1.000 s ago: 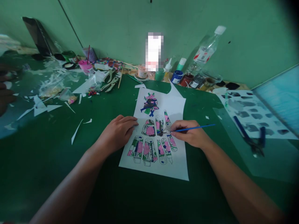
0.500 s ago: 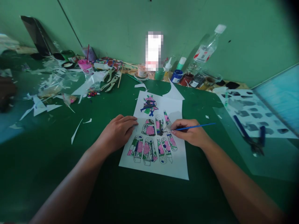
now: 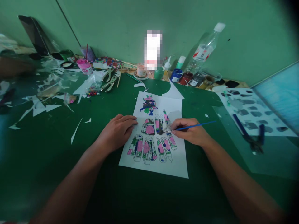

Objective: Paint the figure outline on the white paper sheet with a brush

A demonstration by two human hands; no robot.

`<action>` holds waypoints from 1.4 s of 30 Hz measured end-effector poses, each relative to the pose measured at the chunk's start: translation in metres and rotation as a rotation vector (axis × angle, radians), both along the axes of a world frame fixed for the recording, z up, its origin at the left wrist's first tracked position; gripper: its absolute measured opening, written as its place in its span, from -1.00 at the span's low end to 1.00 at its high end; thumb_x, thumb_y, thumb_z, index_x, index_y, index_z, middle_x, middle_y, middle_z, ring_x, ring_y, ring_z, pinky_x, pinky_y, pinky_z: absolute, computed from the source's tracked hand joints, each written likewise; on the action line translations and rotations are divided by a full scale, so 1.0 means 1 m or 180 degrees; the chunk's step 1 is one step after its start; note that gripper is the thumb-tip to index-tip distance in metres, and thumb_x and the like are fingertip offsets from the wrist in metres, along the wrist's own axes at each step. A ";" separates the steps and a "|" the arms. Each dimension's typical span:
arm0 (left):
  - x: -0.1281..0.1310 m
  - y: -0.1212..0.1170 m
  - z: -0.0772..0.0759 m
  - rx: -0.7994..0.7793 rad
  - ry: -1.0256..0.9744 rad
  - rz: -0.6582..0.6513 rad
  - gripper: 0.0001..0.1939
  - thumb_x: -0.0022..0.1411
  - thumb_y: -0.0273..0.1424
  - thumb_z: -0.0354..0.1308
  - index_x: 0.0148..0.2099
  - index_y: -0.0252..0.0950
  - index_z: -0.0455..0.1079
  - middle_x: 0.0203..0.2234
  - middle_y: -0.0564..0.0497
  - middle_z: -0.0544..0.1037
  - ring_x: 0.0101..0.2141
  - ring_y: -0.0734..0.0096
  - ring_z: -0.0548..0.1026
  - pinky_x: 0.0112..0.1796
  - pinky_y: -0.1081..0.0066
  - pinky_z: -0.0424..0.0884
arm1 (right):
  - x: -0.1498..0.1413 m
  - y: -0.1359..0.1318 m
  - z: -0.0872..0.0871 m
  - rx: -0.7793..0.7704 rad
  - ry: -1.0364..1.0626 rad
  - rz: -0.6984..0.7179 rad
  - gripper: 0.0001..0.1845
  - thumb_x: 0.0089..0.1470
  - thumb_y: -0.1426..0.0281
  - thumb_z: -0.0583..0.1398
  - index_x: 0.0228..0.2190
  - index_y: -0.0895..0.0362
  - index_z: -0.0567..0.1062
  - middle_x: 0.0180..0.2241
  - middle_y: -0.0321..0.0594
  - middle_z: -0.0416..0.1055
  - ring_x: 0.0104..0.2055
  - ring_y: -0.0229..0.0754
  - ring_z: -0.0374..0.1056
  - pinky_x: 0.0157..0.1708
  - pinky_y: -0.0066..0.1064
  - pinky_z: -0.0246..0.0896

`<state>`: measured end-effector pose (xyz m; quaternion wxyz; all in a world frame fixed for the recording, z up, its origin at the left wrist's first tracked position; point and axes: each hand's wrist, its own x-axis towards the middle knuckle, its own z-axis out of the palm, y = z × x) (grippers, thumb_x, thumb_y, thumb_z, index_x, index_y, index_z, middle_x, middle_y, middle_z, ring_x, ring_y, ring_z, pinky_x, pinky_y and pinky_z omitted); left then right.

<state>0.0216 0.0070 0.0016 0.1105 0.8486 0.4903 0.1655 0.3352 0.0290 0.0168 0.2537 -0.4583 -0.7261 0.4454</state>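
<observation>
Blue brush (image 3: 203, 124) is pinched in the right grip (image 3: 189, 133); part-coloured sheet (image 3: 155, 137), white patches (image 3: 146, 162) unfilled, is touched by the unclenched left grip (image 3: 119, 130).

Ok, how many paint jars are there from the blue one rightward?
4, left to right along the wall: blue jar, dark red jar, grey jar, brownish jar. More may be hidden behind.

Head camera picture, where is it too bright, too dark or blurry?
Head view: the pixelated patch at top centre is glaring white; head view: the green table falls very dark at bottom middle, and the top right corner is nearly black; head view: a brown shape at the left edge is smeared, while the sheet of paper is fairly clear.
</observation>
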 end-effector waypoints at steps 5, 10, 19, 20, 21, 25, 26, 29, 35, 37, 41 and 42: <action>0.001 0.001 0.001 -0.0020 -0.0050 -0.0021 -0.66 0.37 -0.39 -0.04 0.05 -0.28 0.49 0.09 -0.10 0.50 -0.06 0.13 0.44 -0.04 0.05 0.41 | 0.001 0.000 0.000 0.0005 0.0020 0.0003 -0.95 -0.04 0.39 0.29 -0.45 0.11 0.55 -0.49 -0.26 0.49 -0.46 -0.25 0.35 -0.46 -0.37 0.27; 0.000 0.001 0.001 0.0027 -0.0124 -0.0039 -0.68 0.37 -0.39 -0.04 0.02 -0.25 0.50 0.07 -0.08 0.52 -0.07 0.15 0.46 -0.05 0.08 0.41 | 0.001 0.000 -0.001 0.0076 0.0025 -0.0003 -0.97 -0.06 0.41 0.28 -0.48 0.11 0.52 -0.50 -0.26 0.47 -0.45 -0.25 0.33 -0.45 -0.37 0.26; 0.000 0.001 0.000 0.0003 -0.0102 -0.0051 -0.68 0.39 -0.40 -0.04 0.03 -0.29 0.49 0.08 -0.08 0.51 -0.06 0.15 0.44 -0.03 0.08 0.40 | 0.002 0.001 -0.001 0.0071 -0.0019 -0.0032 -0.96 -0.06 0.41 0.28 -0.48 0.12 0.52 -0.51 -0.26 0.46 -0.46 -0.24 0.33 -0.45 -0.37 0.25; 0.000 0.001 0.000 -0.0003 -0.0091 -0.0041 -0.68 0.38 -0.40 -0.04 0.03 -0.28 0.49 0.08 -0.08 0.51 -0.06 0.14 0.44 -0.03 0.08 0.40 | 0.002 0.001 -0.001 0.0078 -0.0025 -0.0056 -0.96 -0.06 0.40 0.28 -0.48 0.12 0.52 -0.51 -0.26 0.47 -0.45 -0.24 0.33 -0.45 -0.37 0.25; 0.000 0.001 0.001 -0.0011 -0.0079 -0.0024 -0.67 0.38 -0.40 -0.04 0.03 -0.28 0.49 0.08 -0.08 0.51 -0.06 0.14 0.44 -0.04 0.08 0.40 | 0.002 0.001 -0.001 0.0089 -0.0031 -0.0066 -0.95 -0.06 0.40 0.28 -0.48 0.12 0.52 -0.51 -0.26 0.47 -0.46 -0.24 0.33 -0.45 -0.38 0.25; -0.001 0.001 0.000 -0.0056 -0.0050 -0.0022 -0.66 0.38 -0.39 -0.05 0.04 -0.28 0.49 0.10 -0.08 0.49 -0.05 0.13 0.44 -0.04 0.07 0.39 | 0.002 0.001 0.000 0.0122 -0.0029 0.0046 -0.97 -0.08 0.42 0.27 -0.50 0.12 0.51 -0.52 -0.28 0.45 -0.47 -0.26 0.31 -0.47 -0.39 0.23; -0.001 0.001 0.000 -0.0062 -0.0053 -0.0037 -0.66 0.38 -0.39 -0.06 0.04 -0.28 0.49 0.10 -0.09 0.49 -0.04 0.12 0.44 -0.04 0.06 0.39 | 0.002 0.001 0.000 0.0125 -0.0016 0.0048 -0.97 -0.08 0.42 0.27 -0.50 0.11 0.50 -0.52 -0.28 0.45 -0.47 -0.26 0.31 -0.47 -0.39 0.23; -0.001 0.001 -0.002 -0.0052 -0.0061 -0.0044 -0.66 0.39 -0.38 -0.06 0.04 -0.29 0.49 0.10 -0.09 0.49 -0.04 0.11 0.43 -0.04 0.06 0.39 | 0.003 0.000 -0.002 0.0135 0.0024 0.0018 -0.98 -0.07 0.42 0.27 -0.49 0.10 0.50 -0.52 -0.28 0.45 -0.46 -0.25 0.31 -0.45 -0.37 0.23; -0.001 0.002 -0.003 -0.0044 -0.0024 -0.0038 -0.66 0.39 -0.38 -0.06 0.06 -0.27 0.48 0.10 -0.06 0.49 -0.05 0.12 0.42 -0.04 0.08 0.38 | 0.004 0.000 -0.003 0.0178 0.0052 0.0224 -0.97 -0.04 0.43 0.27 -0.47 0.10 0.50 -0.49 -0.28 0.45 -0.44 -0.25 0.31 -0.43 -0.36 0.22; -0.002 0.001 -0.003 -0.0073 -0.0002 -0.0032 -0.66 0.39 -0.38 -0.06 0.07 -0.26 0.47 0.11 -0.06 0.48 -0.04 0.11 0.42 -0.03 0.07 0.37 | 0.004 0.000 -0.003 0.0190 0.0068 0.0247 -0.97 -0.03 0.43 0.27 -0.47 0.09 0.50 -0.49 -0.28 0.45 -0.44 -0.25 0.31 -0.43 -0.35 0.22; -0.002 0.001 -0.004 -0.0122 0.0000 0.0009 -0.66 0.38 -0.37 -0.04 0.08 -0.22 0.47 0.12 -0.03 0.47 0.00 0.12 0.41 -0.02 0.08 0.37 | 0.004 0.000 -0.003 0.0233 0.0099 0.0289 -0.96 -0.04 0.45 0.28 -0.47 0.09 0.50 -0.47 -0.27 0.46 -0.41 -0.23 0.34 -0.41 -0.34 0.24; -0.002 0.001 -0.004 -0.0124 0.0010 0.0014 -0.66 0.38 -0.37 -0.04 0.08 -0.22 0.46 0.12 -0.03 0.47 -0.01 0.12 0.41 -0.02 0.08 0.37 | 0.004 0.000 -0.003 0.0255 0.0099 0.0316 -0.97 -0.03 0.44 0.28 -0.47 0.09 0.50 -0.46 -0.26 0.47 -0.40 -0.22 0.35 -0.40 -0.33 0.25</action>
